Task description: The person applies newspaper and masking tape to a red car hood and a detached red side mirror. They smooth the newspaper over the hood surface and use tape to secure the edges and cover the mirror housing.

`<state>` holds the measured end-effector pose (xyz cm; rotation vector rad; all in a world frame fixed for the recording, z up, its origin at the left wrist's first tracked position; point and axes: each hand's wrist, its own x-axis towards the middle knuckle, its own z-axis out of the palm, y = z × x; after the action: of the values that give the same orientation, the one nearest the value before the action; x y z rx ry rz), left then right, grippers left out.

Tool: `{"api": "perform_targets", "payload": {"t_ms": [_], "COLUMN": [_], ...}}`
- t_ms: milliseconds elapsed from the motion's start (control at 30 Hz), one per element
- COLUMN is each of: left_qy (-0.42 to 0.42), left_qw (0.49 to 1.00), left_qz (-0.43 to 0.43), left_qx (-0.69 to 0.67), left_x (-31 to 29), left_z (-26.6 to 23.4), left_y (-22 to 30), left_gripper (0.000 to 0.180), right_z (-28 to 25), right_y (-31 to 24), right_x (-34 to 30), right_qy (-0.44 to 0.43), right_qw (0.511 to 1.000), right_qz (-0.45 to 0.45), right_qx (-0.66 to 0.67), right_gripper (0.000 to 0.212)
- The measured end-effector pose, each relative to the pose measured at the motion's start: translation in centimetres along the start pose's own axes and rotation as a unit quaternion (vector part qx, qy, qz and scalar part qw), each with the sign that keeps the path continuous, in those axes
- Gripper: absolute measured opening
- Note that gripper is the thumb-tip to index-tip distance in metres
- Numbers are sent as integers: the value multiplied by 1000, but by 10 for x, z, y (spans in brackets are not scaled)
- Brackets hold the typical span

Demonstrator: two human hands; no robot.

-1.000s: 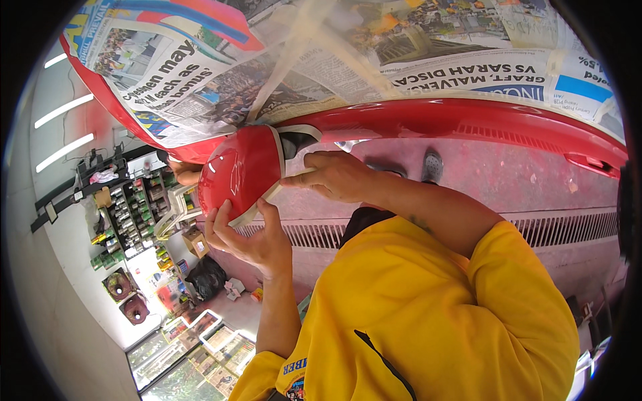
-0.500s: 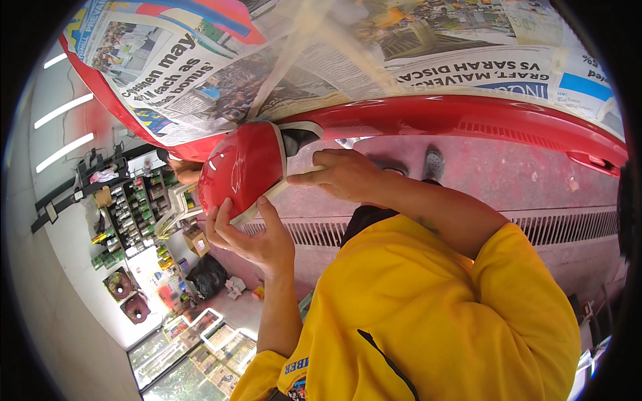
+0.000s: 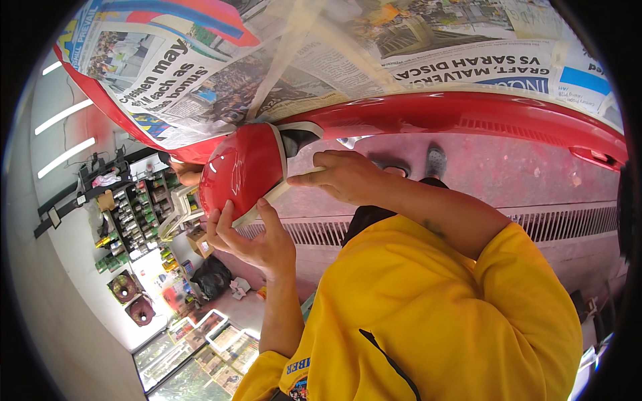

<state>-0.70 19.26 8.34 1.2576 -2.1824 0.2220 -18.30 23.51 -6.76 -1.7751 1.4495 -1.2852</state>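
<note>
A red car side mirror [image 3: 242, 167] juts out from the red door [image 3: 414, 110]. Pale masking tape [image 3: 273, 194] runs along the edge of its housing. My left hand [image 3: 257, 240] cups the mirror's lower end, fingertips on the red shell and thumb by the taped edge. On the other side, my right hand [image 3: 344, 177] has its index finger and thumb at the tape on that edge, the other fingers curled in. The mirror's glass side is turned away and hidden.
Taped newspaper [image 3: 314, 73] covers the windows above the door. At the far left another person's hand [image 3: 187, 175] shows beyond the mirror. Shelves of cans [image 3: 140, 214], a black bag [image 3: 212, 277] and a floor grate [image 3: 568, 224] lie around. Feet in sandals [image 3: 436, 162] stand below.
Both hands keep nearly the same place on the mirror. The view has shifted slightly; the other person's hand beyond the mirror shows a little differently.
</note>
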Motion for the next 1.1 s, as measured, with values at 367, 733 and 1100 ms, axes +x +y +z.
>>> {"api": "perform_targets", "payload": {"t_ms": [367,733,1100], "left_qy": [31,71,71], "left_qw": [999,992,992], "left_qz": [37,79,63], "left_qx": [16,72,81], "left_x": [-2,-4,-6], "left_z": [5,25,32], "left_y": [-5,-10,-10], "left_gripper": [57,77,80], "right_z": [7,5,0], "right_y": [2,-3,-5], "right_x": [6,6,10], "right_qy": [6,7,-14], "right_qw": [1000,1000,1000], "right_qz": [-3,11,23], "right_qx": [14,26,15], "right_gripper": [58,57,56]}}
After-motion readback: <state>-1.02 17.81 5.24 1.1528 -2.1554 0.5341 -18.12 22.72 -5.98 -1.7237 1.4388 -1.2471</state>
